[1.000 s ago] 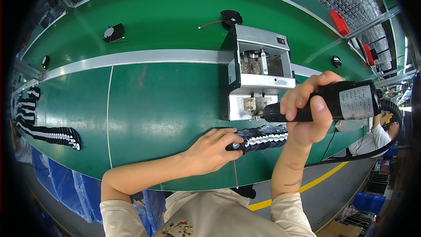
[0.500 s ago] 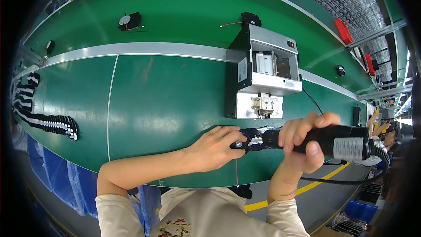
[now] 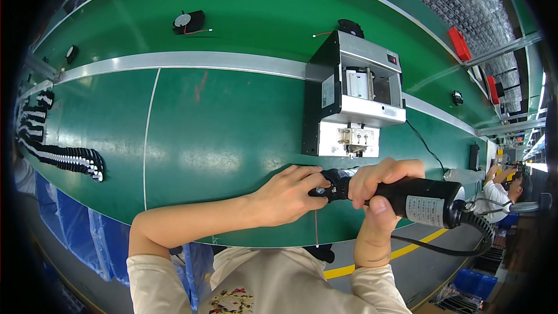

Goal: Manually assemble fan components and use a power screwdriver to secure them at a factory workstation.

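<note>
My right hand point(image 3: 383, 189) is closed round a black electric screwdriver point(image 3: 427, 200), held almost level with its corded end to the right. The tool's front end points left, to a small black part point(image 3: 335, 186) with a shiny round spot. My left hand point(image 3: 290, 195) presses on this part at the bench, fingers bent over its left end. A thin red wire point(image 3: 317, 227) hangs from below that hand over the bench edge. Whether the tool's tip touches the part is hidden by my fingers.
A silver and black machine like a screw feeder point(image 3: 354, 104) stands just beyond my hands. Small black fan-like parts with red wires point(image 3: 189, 22) lie on the green belt. Stacked black-and-white parts point(image 3: 70, 160) sit at left. A person point(image 3: 500, 195) works at far right.
My right hand and the screwdriver have moved left, closer to my left hand. On the belt, the fan-like parts have shifted right. My left hand stays nearly in place.
</note>
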`<state>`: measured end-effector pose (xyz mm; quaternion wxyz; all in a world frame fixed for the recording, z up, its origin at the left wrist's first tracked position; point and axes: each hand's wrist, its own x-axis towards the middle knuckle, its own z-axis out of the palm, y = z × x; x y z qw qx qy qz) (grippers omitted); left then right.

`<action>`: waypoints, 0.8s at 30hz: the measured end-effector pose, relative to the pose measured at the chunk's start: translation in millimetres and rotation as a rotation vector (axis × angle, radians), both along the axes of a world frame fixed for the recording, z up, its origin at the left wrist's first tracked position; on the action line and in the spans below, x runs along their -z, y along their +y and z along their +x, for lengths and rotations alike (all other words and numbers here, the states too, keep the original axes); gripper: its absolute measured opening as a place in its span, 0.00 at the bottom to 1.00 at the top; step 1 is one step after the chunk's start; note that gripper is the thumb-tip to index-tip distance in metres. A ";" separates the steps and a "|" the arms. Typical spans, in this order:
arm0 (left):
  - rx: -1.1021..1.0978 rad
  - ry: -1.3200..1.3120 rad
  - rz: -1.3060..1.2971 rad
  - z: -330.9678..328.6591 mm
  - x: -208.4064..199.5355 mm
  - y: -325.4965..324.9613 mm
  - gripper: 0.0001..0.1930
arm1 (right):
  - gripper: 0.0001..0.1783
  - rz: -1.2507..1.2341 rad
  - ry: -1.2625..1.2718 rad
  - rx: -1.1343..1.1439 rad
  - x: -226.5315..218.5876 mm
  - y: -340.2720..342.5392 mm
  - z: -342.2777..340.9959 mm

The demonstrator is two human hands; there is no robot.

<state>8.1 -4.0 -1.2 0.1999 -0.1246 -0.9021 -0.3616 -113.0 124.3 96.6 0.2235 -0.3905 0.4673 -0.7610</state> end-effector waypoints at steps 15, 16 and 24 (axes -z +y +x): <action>0.025 -0.018 0.037 -1.0 -1.1 0.4 0.13 | 0.27 -0.197 -0.005 -0.011 -18.7 -1.0 -23.2; 0.020 -0.019 0.040 -0.3 -0.1 0.7 0.13 | 0.26 -0.226 0.028 0.021 -25.4 -3.0 -28.8; 0.027 -0.010 0.063 -2.0 2.5 1.2 0.12 | 0.24 -0.188 0.138 0.187 -32.8 -30.4 -47.7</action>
